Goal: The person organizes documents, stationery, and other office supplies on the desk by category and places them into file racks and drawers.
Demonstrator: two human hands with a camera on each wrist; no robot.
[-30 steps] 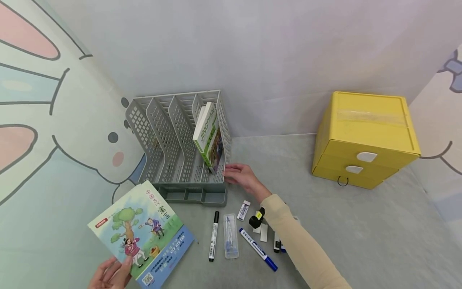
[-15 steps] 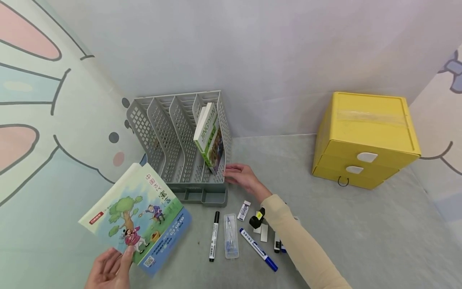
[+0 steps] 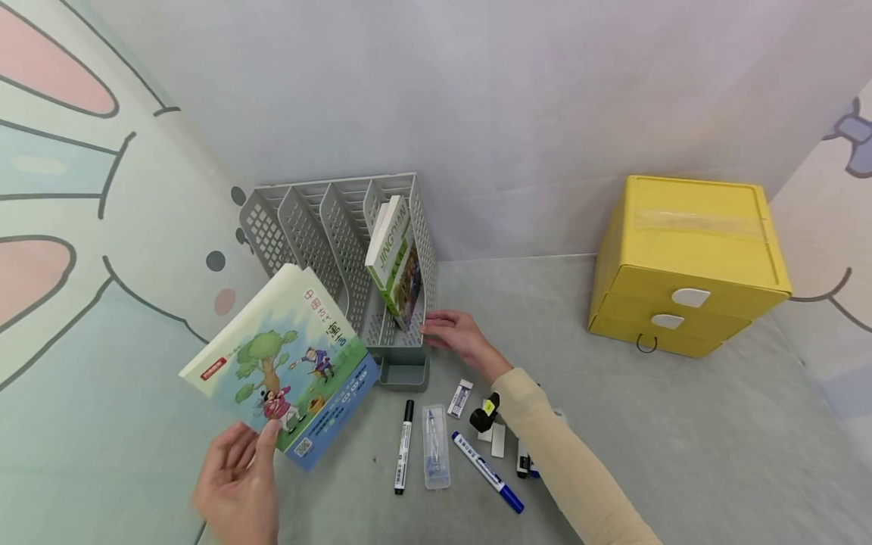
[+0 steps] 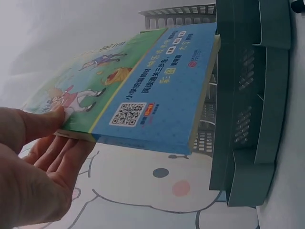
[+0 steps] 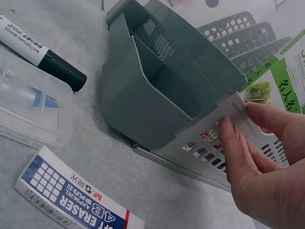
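Note:
My left hand [image 3: 240, 475] pinches a thin picture book [image 3: 293, 371] at its lower edge, thumb on the illustrated cover and fingers beneath. The book is tilted in the air and overlaps the left front of a grey file rack [image 3: 334, 250] in the head view. Its blue bottom band with a QR code shows large in the left wrist view. With the right hand [image 5: 267, 148] I grip the rack's right side wall, thumb over its front edge and fingers along the perforated outside. In the rightmost slot stand upright books [image 3: 395, 257], one with a green-and-white spine.
On the grey table lie a black whiteboard marker [image 3: 404, 446], a clear plastic case [image 3: 436, 446], a blue marker [image 3: 487, 471] and a boxed eraser [image 5: 76, 195]. More small items lie partly under my right sleeve. A yellow drawer box [image 3: 688, 265] stands at the back right.
My left hand has carried the book up and to the right, and it now covers part of the rack's front tray. The right hand keeps its grip on the rack wall.

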